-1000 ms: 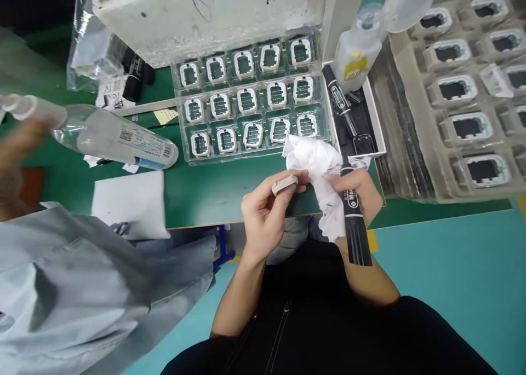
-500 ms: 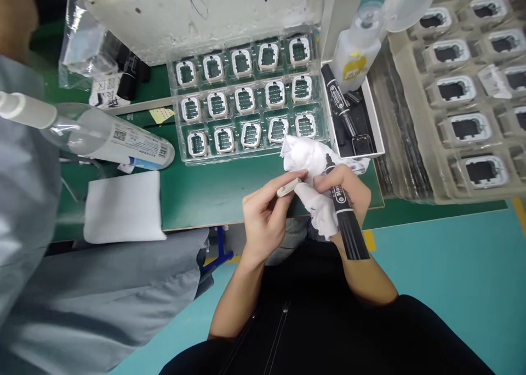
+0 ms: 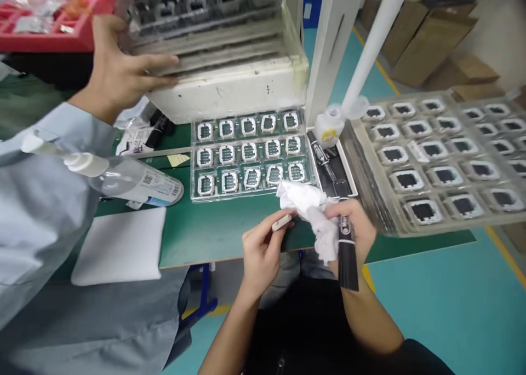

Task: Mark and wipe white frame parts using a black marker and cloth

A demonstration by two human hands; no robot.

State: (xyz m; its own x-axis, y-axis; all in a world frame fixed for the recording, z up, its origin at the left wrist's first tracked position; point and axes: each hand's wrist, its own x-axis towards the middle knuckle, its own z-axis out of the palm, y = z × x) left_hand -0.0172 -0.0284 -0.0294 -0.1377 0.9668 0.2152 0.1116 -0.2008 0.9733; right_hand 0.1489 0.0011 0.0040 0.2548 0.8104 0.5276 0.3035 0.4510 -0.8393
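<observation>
My left hand (image 3: 261, 249) pinches a small beige frame part (image 3: 281, 222) between thumb and fingertips, just above the green table's front edge. My right hand (image 3: 354, 227) is closed on a crumpled white cloth (image 3: 313, 212) and a black marker (image 3: 346, 249) that points down toward my lap. The cloth touches the part's right end. Right behind my hands lies a clear tray (image 3: 250, 155) holding three rows of similar white frames.
A co-worker in a grey sleeve (image 3: 36, 200) stands at my left, one hand (image 3: 117, 71) on a stack of trays (image 3: 213, 30). A spray bottle (image 3: 123, 177) and white pad (image 3: 121, 246) lie at left. A small bottle (image 3: 329, 126), marker box (image 3: 335, 167) and large tray (image 3: 439, 161) sit at right.
The camera has tilted up, showing more of the bench. The co-worker's hand now rests on the tray stack. My hands keep the part, cloth and marker together.
</observation>
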